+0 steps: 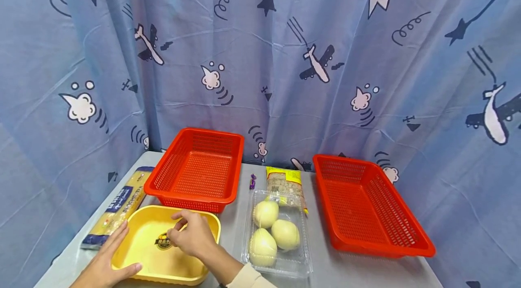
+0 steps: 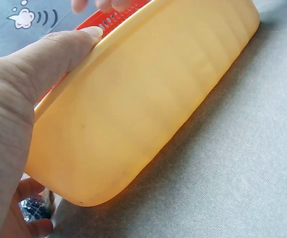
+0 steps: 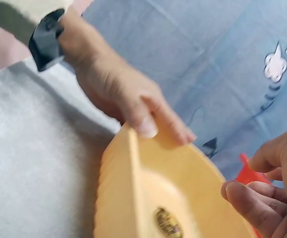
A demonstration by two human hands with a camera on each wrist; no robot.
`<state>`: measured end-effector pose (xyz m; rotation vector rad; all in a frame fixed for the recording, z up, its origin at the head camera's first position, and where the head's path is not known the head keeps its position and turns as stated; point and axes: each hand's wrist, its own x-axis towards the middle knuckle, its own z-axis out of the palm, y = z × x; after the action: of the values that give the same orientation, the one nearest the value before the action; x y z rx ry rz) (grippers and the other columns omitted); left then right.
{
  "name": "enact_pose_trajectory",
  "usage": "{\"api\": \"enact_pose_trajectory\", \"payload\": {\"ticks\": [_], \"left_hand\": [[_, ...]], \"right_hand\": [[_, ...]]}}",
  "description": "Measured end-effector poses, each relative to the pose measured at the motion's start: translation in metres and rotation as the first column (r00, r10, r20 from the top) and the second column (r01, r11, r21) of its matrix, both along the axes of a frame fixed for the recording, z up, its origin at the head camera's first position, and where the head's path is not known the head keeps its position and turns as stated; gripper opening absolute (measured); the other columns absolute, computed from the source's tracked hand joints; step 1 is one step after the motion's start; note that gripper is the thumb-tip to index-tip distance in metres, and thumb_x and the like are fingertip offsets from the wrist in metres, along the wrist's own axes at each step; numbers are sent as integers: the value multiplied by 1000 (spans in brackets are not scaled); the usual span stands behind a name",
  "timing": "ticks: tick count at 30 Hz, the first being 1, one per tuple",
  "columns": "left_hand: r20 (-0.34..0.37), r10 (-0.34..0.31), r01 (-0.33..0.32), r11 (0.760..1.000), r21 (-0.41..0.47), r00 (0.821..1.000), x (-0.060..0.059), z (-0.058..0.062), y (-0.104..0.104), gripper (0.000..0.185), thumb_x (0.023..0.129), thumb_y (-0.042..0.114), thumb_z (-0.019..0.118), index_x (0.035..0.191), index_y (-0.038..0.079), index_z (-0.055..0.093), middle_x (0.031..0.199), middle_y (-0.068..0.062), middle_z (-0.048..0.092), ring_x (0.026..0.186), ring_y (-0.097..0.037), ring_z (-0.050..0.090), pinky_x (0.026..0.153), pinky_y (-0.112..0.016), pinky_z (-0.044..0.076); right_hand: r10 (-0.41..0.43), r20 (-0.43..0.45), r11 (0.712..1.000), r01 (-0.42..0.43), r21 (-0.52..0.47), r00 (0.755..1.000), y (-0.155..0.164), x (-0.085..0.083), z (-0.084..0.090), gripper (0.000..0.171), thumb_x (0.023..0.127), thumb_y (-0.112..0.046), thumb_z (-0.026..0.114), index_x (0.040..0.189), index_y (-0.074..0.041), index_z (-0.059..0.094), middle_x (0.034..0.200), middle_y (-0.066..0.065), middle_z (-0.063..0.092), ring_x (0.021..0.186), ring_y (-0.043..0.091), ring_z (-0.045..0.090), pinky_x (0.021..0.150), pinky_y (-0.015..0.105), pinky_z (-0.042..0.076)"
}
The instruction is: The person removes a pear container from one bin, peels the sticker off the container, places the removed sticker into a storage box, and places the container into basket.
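Observation:
A shallow yellow plastic tray (image 1: pixel 146 233) with a round dark label (image 1: pixel 163 242) on its floor lies at the table's near left. My left hand (image 1: pixel 118 252) grips its left edge, with the thumb over the rim and the fingers along the outer wall. The left wrist view shows that thumb (image 2: pixel 59 49) on the tray (image 2: pixel 143 99), and the right wrist view shows the left hand (image 3: pixel 133 109) hooked over the tray (image 3: pixel 128 198). My right hand (image 1: pixel 185 229) hovers inside the tray above the label, fingers loosely curled. Nothing shows in the right hand (image 3: pixel 262 193).
One red mesh basket (image 1: pixel 191 201) stands just behind the tray, a second red basket (image 1: pixel 378 247) at the right. Between them lie a clear clamshell (image 1: pixel 285 267) with three pale round fruits (image 1: pixel 266 213), a yellow packet (image 1: pixel 285 181) and a purple candy (image 1: pixel 253 181). A pasta packet (image 1: pixel 118 204) lies at the left edge.

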<state>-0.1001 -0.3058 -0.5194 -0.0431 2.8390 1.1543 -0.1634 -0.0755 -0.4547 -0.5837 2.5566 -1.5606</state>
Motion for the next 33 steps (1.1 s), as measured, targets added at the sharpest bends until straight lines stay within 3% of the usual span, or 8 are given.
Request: {"api": "enact_pose_trajectory", "payload": {"ticks": [11, 19, 23, 27, 33], "left_hand": [[-13, 1, -1, 1000, 0, 1000, -1, -1, -1, 101, 83, 43, 72, 150, -7, 16, 154, -28, 10, 131, -53, 18, 91, -75, 23], [12, 1, -1, 1000, 8, 1000, -2, 0, -2, 102, 83, 43, 73, 150, -8, 16, 153, -29, 10, 132, -54, 15, 94, -74, 22], [27, 1, -1, 1000, 11, 1000, -2, 0, -2, 101, 84, 44, 72, 150, -8, 14, 154, -28, 8, 133, -53, 15, 94, -74, 22], [16, 5, -5, 1000, 9, 1000, -2, 1, -1, 101, 83, 44, 72, 150, -7, 15, 154, -28, 9, 133, -53, 16, 94, -74, 22], [-2, 3, -3, 1000, -3, 1000, -2, -1, -1, 101, 84, 44, 72, 150, -6, 15, 154, -28, 10, 132, -54, 16, 93, -74, 23]], "right_hand": [[94, -34, 978, -99, -183, 995, 22, 6, 31, 26, 80, -6, 73, 105, -12, 70, 76, -11, 61, 56, -1, 61, 49, 20, 49], [121, -104, 945, -146, -292, 987, 35, 11, 40, 28, 81, 0, 71, 108, -5, 68, 79, -7, 61, 59, 0, 63, 50, 23, 53], [128, -146, 930, -170, -326, 981, 46, 13, 43, 29, 81, 4, 71, 109, -3, 68, 81, 3, 64, 59, 5, 64, 52, 25, 54], [129, -148, 915, -175, -363, 980, 57, 13, 46, 32, 81, 6, 70, 112, -2, 67, 84, 12, 66, 61, 11, 65, 54, 26, 55], [130, -144, 909, -176, -378, 981, 74, 15, 50, 31, 83, 3, 70, 114, -2, 66, 87, 11, 64, 66, 12, 66, 58, 30, 56]]}}
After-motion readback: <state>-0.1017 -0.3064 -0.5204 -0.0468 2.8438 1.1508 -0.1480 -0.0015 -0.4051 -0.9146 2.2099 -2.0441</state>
